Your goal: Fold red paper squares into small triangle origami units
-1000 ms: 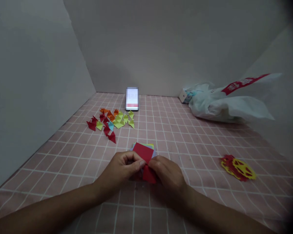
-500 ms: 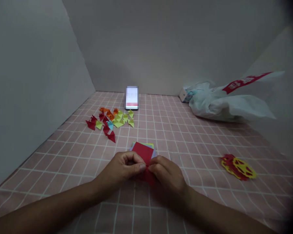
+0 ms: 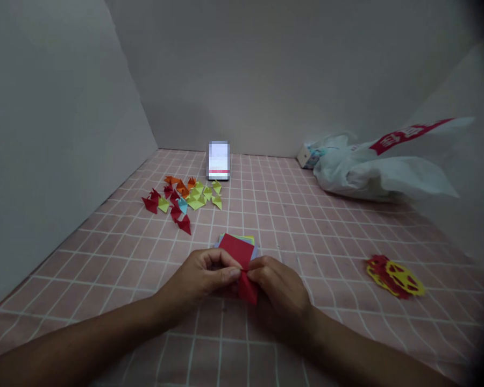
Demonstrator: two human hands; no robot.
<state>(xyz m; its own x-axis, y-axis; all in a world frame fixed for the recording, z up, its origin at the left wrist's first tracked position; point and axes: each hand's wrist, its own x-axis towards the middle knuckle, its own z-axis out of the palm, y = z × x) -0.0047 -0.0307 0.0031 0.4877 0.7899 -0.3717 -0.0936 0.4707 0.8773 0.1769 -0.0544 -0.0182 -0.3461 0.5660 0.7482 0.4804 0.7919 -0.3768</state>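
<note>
A small folded piece of red origami paper is pinched between my two hands, low in the middle of the head view. My left hand grips it from the left between thumb and fingertips. From the right, my right hand closes on the same paper, its fingertips beside the left thumb. Just beyond them lies a stack of square paper sheets, a red one on top and purple, green and yellow edges showing under it. The fingers hide part of the folded paper.
Several folded paper cranes in red, orange, yellow and blue sit at the far left. Behind them a phone stands lit, its screen blurred. A white plastic bag and a box lie back right; red and yellow paper cutouts lie nearer.
The folded red paper between my fingers has turned, and its lower point shows more plainly. Both hands keep their grip in nearly the same place.
</note>
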